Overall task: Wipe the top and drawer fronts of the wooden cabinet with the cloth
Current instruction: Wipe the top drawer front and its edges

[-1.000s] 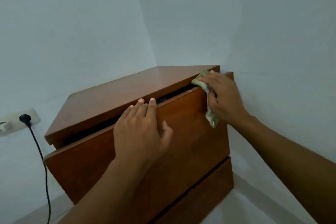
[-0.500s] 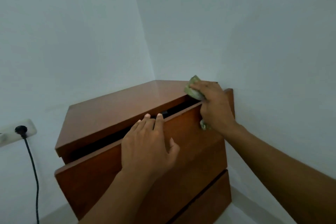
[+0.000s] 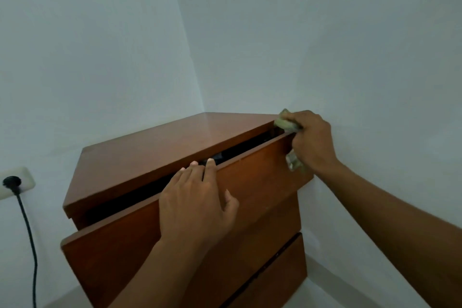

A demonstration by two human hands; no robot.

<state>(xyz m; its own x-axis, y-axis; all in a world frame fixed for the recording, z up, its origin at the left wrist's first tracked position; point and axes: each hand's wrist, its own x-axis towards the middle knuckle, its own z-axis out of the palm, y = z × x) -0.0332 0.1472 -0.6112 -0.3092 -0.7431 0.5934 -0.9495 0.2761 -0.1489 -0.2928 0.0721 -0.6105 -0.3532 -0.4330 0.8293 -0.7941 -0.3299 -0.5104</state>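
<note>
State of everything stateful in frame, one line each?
top drawer: pulled partly open
bottom drawer: closed
cloth: bunched, at the top drawer's right corner
right hand: grips the cloth
left hand: flat on the top drawer front, holds nothing
plug: in the wall socket

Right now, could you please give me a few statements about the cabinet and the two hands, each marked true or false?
1. The right hand grips the cloth at the right end of the top drawer. True.
2. The top drawer is fully shut. False: a dark gap shows between it and the cabinet top.
3. The left hand lies on the drawer front, fingers reaching its upper edge. True.
4. A black cable is plugged into a wall socket on the left. True.
5. A second cloth lies on the cabinet top. False: no cloth lies on it.
</note>
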